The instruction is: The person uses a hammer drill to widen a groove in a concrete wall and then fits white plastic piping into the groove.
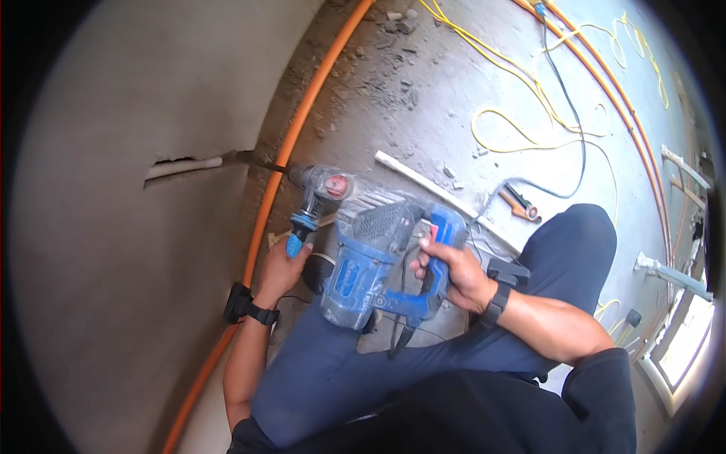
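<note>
A blue and grey rotary hammer (358, 282) lies across my legs, pointed left, with its dark chisel bit (270, 165) reaching over an orange conduit toward a slot in the grey wall. My left hand (281, 268) is wrapped round the blue side handle below the tool's head. My right hand (454, 276) grips the rear handle, with fingers near the red trigger. In the wall slot a pale pipe (189, 165) lies horizontally; whether the bit tip touches the wall there is hard to make out.
An orange conduit (306, 106) runs along the wall's foot (91, 250). The floor holds rubble (404, 23), yellow cables (522, 83), a white strip (404, 168), an orange-handled tool (522, 204) and more orange conduits (605, 76). Pale bars (673, 276) and a window-like frame (681, 340) are at right.
</note>
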`<state>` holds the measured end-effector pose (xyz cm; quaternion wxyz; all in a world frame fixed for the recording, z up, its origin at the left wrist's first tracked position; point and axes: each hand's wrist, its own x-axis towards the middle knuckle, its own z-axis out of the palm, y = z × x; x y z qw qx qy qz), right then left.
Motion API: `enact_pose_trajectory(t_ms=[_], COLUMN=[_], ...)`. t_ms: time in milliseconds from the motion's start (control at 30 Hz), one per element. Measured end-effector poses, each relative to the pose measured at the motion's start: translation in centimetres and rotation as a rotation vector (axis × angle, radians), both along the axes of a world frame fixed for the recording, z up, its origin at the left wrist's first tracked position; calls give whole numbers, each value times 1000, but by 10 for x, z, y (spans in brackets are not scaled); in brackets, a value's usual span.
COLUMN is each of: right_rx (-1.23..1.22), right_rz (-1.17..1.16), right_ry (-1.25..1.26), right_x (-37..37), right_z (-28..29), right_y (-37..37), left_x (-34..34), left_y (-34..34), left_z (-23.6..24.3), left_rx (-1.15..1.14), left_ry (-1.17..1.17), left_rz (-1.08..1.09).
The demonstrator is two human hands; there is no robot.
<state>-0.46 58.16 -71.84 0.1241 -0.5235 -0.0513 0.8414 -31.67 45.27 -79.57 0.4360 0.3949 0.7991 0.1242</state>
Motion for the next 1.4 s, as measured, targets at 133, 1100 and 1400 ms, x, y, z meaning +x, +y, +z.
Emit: enact_pose_trajectory(t_ms=[133,1100,1400], right_rx=[41,142,110], right_rz=[33,56,-82], right_ry=[27,61,69], right_x=[-3,9,17], right_z=[13,54,80], right_y=[6,-1,-12], left_x=[-3,34,27], left_y=[7,-7,7], left_z=[14,16,59], left_rx=[-138,51,27], left_ry=[-111,-55,-101], left_rz=[26,204,100])
